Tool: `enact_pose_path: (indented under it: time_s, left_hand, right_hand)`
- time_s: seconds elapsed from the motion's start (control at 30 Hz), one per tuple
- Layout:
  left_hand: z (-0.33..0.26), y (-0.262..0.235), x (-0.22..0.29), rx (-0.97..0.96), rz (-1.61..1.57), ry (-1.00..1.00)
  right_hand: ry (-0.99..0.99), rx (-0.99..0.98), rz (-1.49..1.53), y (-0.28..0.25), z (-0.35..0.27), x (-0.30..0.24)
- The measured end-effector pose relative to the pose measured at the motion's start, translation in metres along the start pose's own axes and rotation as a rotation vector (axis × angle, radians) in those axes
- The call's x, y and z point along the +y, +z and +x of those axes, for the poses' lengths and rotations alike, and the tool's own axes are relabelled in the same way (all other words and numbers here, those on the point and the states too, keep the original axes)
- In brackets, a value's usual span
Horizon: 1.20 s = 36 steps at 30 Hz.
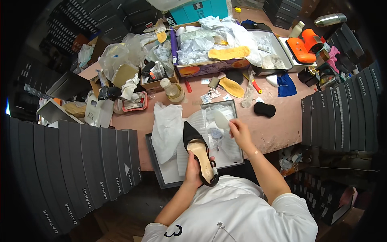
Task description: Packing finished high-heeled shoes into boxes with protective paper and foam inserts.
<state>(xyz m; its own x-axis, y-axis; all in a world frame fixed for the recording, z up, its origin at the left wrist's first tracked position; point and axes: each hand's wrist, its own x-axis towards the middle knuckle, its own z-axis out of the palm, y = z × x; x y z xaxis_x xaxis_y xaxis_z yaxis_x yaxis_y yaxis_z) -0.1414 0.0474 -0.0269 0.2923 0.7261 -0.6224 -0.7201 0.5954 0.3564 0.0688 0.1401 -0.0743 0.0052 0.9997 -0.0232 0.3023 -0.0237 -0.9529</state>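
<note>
A black pointed slingback shoe [186, 139] with a beige insole is gripped at its side by my left hand [192, 168], toe pointing away from me. Between the fingers of my right hand [242, 135] is a thin, pale, translucent oval pad [221, 119], held to the right of the shoe. Beneath both hands lies an opened grey shoebox [235, 164] with its lid part [155, 166] beside it. White tissue paper [166, 131] and a clear plastic wrapping fill parts of them. What lies under the wrapping is hard to make out.
Tall stacks of grey shoeboxes flank me at left [86, 161] and right [342, 117]. Behind stand a carton [193, 71] heaped with crumpled wrapping, a glass bottle [171, 89], yellow insoles [231, 86], a black sponge [264, 109] and an orange device [301, 50].
</note>
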Motion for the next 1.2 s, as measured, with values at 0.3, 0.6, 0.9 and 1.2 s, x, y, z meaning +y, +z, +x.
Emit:
enact_pose_path:
  time_s: [0.3,0.6,0.9,1.2]
  left_hand:
    - [0.009,0.003,-0.024,0.105,0.275,0.204]
    - [-0.002,0.001,-0.024,0.089,0.255,0.03]
    - [0.013,-0.014,-0.006,0.13,0.161,-0.096]
    - [0.01,-0.007,-0.036,0.067,0.13,0.111]
  right_hand:
    - [0.485,-0.269,0.42,0.04,-0.076,-0.053]
    - [-0.359,-0.354,-0.422,0.046,-0.053,-0.039]
    - [-0.443,-0.318,-0.927,0.038,0.034,0.054]
    - [-0.329,-0.292,-0.507,0.065,-0.036,-0.052]
